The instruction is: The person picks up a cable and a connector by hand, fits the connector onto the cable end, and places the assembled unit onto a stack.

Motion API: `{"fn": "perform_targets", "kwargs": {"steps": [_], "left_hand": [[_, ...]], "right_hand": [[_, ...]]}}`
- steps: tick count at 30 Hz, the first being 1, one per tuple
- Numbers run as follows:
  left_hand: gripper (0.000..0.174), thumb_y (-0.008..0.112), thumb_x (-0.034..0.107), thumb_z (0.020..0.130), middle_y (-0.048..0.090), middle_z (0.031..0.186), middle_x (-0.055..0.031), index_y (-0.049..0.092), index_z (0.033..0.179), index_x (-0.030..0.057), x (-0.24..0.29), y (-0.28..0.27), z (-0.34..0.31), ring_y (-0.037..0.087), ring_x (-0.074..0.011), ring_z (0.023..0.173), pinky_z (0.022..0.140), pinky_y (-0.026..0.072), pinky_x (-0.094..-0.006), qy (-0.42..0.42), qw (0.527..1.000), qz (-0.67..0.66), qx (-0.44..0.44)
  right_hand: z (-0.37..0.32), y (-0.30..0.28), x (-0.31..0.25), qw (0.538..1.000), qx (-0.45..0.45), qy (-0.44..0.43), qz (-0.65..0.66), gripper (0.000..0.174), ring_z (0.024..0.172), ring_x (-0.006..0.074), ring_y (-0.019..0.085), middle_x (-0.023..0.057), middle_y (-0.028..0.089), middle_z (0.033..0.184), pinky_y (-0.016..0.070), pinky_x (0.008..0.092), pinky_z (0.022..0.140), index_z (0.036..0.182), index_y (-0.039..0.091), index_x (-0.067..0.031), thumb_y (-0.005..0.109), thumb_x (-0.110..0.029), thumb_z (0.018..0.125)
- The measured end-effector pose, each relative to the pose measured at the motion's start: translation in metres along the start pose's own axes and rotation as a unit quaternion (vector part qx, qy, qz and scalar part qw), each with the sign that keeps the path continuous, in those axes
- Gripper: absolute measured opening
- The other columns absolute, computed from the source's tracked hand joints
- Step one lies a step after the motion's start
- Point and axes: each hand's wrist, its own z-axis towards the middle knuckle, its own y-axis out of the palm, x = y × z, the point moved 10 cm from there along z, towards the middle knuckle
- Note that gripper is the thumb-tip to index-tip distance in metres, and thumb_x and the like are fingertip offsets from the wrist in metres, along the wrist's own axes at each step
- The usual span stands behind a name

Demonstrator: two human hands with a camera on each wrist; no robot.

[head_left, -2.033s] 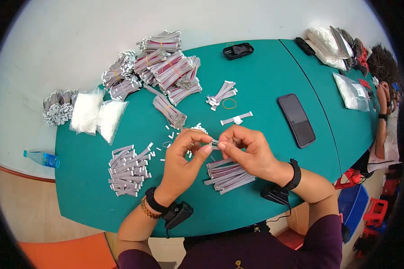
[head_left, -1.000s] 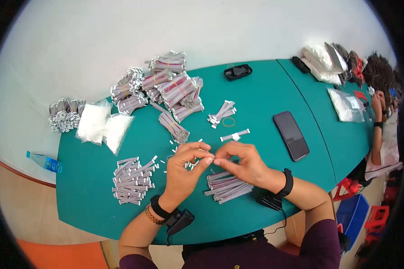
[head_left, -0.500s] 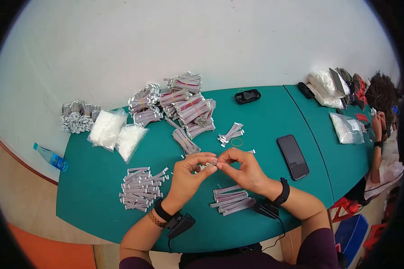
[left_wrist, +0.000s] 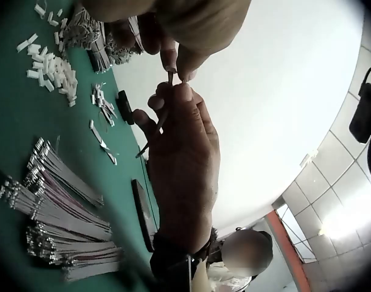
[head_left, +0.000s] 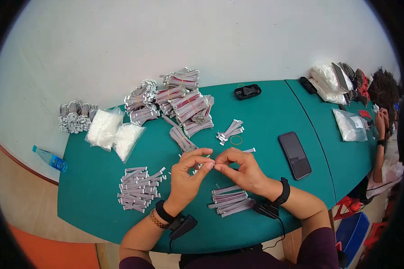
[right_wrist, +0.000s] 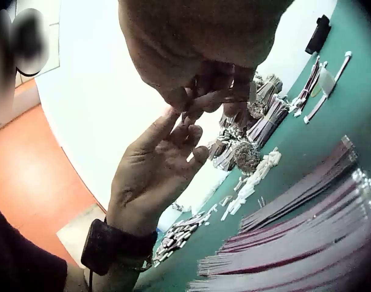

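Left hand (head_left: 186,177) and right hand (head_left: 243,170) each pinch one thin ribbon cable (head_left: 212,165) at the fingertips. It is held above the table (head_left: 265,112), over the loose cable pile (head_left: 229,200). Judgement: pinches close together, strip straight, light pressure to avoid kinking.

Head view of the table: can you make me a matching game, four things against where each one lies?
Things: 1 phone; 2 water bottle; 3 rubber band; 4 black case.
Places: A at the far edge of the table; B just right of the right hand; C beyond the table's left end; D beside a small cable bunch.
Pairs: 1-B, 2-C, 3-D, 4-A.
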Motion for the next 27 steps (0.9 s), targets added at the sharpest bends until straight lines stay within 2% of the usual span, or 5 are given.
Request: {"fn": "perform_targets", "kwargs": {"steps": [2, 11, 17, 20, 27], "left_hand": [[0.01, 0.069, 0.011, 0.079, 0.064, 0.108, -0.0065, 0.07, 0.089, 0.0068, 0.003, -0.001, -0.001, 0.053, -0.0141, 0.088, 0.07, 0.0406, -0.0255, 0.033, 0.999, 0.01, 0.026], [0.01, 0.069, 0.011, 0.079, 0.064, 0.11, -0.0077, 0.07, 0.088, 0.0068, 0.018, -0.001, -0.005, 0.053, -0.015, 0.089, 0.072, 0.0411, -0.0264, 0.1, 0.991, 0.086, 0.038], [0.012, 0.067, 0.01, 0.081, 0.064, 0.109, -0.0087, 0.069, 0.093, 0.0061, 0.004, 0.001, -0.006, 0.053, -0.0134, 0.087, 0.072, 0.0415, -0.0245, 0.06, 0.998, 0.019, 0.026], [0.019, 0.063, 0.015, 0.087, 0.064, 0.103, -0.0073, 0.064, 0.103, 0.0039, -0.003, 0.005, -0.002, 0.053, -0.0094, 0.083, 0.068, 0.0409, -0.0212, -0.005, 0.994, -0.106, 0.024], [0.018, 0.051, 0.021, 0.095, 0.056, 0.081, -0.0015, 0.055, 0.093, 0.0033, -0.035, 0.016, -0.007, 0.048, -0.0064, 0.07, 0.062, 0.04, -0.0213, -0.14, 0.976, -0.15, -0.069]], "right_hand": [[-0.001, 0.001, 0.006, 0.999, -0.001, 0.028, 0.016, 0.012, 0.075, 0.0149, 0.056, 0.0072, 0.059, 0.079, 0.0446, 0.028, 0.065, 0.088, 0.062, -0.0004, 0.066, -0.009, 0.082], [-0.004, 0.007, 0.014, 0.993, 0.001, 0.046, 0.107, 0.01, 0.079, 0.0111, 0.054, 0.0048, 0.058, 0.085, 0.0438, 0.0257, 0.07, 0.09, 0.061, 0.0, 0.063, -0.007, 0.085], [-0.005, 0.004, 0.009, 0.997, 0.003, 0.049, 0.065, 0.009, 0.078, 0.0111, 0.054, 0.0048, 0.057, 0.083, 0.0439, 0.0254, 0.069, 0.089, 0.06, 0.0, 0.063, -0.008, 0.085], [-0.004, 0.0, 0.007, 0.996, 0.019, 0.038, 0.082, 0.01, 0.076, 0.0105, 0.053, 0.0045, 0.058, 0.083, 0.0433, 0.0253, 0.068, 0.089, 0.06, -0.0001, 0.063, -0.009, 0.085], [-0.004, -0.002, 0.018, 0.993, 0.018, 0.078, 0.088, 0.009, 0.075, 0.009, 0.052, 0.0037, 0.059, 0.082, 0.0422, 0.0244, 0.067, 0.087, 0.06, -0.0002, 0.063, -0.008, 0.085]]}}
